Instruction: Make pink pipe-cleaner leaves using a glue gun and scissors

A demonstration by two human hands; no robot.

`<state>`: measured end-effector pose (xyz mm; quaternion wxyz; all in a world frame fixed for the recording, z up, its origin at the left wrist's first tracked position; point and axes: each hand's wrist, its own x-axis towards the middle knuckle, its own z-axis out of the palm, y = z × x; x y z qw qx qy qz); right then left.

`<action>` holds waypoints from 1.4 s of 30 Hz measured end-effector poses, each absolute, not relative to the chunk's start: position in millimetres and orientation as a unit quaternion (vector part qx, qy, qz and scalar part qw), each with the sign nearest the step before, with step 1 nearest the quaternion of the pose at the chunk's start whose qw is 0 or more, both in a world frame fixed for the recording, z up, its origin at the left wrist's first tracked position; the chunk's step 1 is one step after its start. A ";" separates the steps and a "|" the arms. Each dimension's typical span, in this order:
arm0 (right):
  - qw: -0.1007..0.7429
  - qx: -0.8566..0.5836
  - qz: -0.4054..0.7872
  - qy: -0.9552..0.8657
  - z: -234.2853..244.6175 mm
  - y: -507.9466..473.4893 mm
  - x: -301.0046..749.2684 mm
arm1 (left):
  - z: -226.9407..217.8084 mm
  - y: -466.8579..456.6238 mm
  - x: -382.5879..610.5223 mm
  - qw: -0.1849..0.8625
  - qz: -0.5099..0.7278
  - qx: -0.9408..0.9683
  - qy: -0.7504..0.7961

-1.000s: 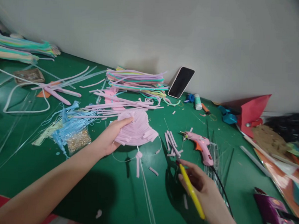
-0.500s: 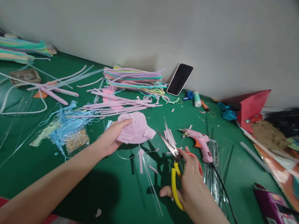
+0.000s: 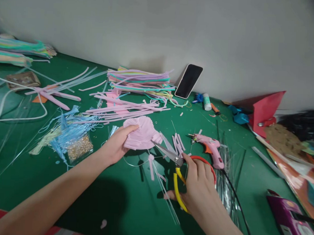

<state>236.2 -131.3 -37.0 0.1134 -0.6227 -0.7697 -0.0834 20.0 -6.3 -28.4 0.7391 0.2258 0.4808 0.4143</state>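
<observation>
My left hand pinches a pale pink-lilac fan-shaped piece, made of pipe cleaners laid side by side, between thumb and fingers above the table. In my right hand is a pair of scissors with red and yellow handles. Their blades are parted, and the tips reach the right lower edge of the lilac piece. Short lilac offcuts lie just beyond the blades. Below the piece is a small lilac knotted strip with thin clear strands.
A pink glue gun lies right of the scissors, its black cord running toward me. Pipe cleaner bundles and a leaning phone stand by the wall. Blue tassels and a bag of gold beads lie left; a purple power strip lies right.
My right hand has moved the scissors left, bringing the parted blades from beside the lilac piece to its right edge. My left hand holds the piece in nearly the same place.
</observation>
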 end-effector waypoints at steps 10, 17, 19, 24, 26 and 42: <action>0.114 -0.640 -0.099 -0.754 -28.9 -125.6 244.1 | -26.9 -5.5 16.7 0.751 0.411 0.214 0.470; 0.118 -0.651 -0.107 -0.742 -26.3 -119.9 242.8 | -19.0 -8.2 17.3 0.750 0.403 0.253 0.460; 0.116 -0.649 -0.120 -0.743 -25.7 -116.7 242.3 | -18.8 -8.8 17.5 0.751 0.398 0.258 0.460; 0.112 -0.627 -0.127 -0.760 -25.5 -110.1 245.2 | -19.9 -8.0 16.6 0.752 0.399 0.277 0.446; 0.108 -0.622 -0.129 -0.765 -25.8 -108.9 247.3 | -19.3 -7.4 16.0 0.751 0.408 0.289 0.432; 0.083 -0.610 -0.195 -0.764 -19.0 -105.0 251.4 | -22.7 -4.0 13.4 0.752 0.411 0.307 0.414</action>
